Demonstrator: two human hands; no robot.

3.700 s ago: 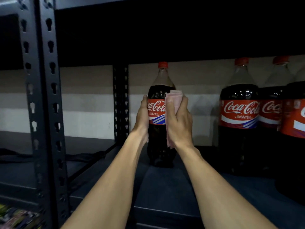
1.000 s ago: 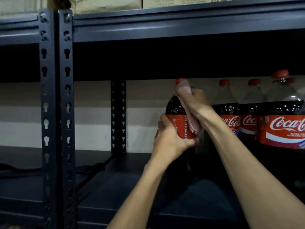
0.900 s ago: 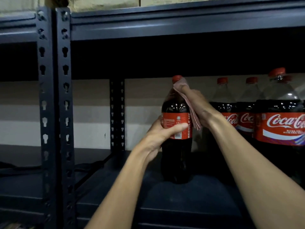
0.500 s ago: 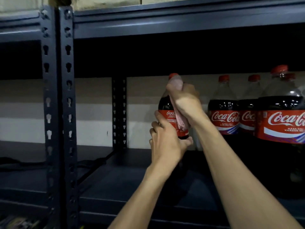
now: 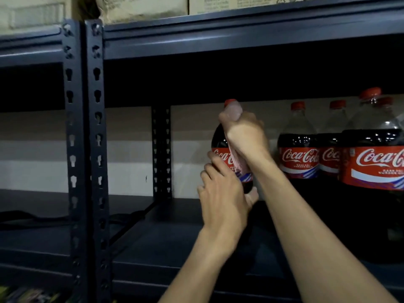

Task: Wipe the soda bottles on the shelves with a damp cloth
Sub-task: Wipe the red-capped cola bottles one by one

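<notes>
Both hands are holding one soda bottle (image 5: 220,147) over the dark shelf (image 5: 175,237).
The left hand (image 5: 223,197) is gripping its body; the right hand (image 5: 244,134) is clutching a pink cloth (image 5: 235,111) around its neck, with other bottles (image 5: 298,154) standing to the right.

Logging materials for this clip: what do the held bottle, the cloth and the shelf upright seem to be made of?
The bottle looks like glossy plastic: smooth shoulder, wrap label. The cloth is soft pink fabric, matte, bunched. The shelf upright is likely dark painted metal: dull sheen, punched keyhole slots.
</notes>
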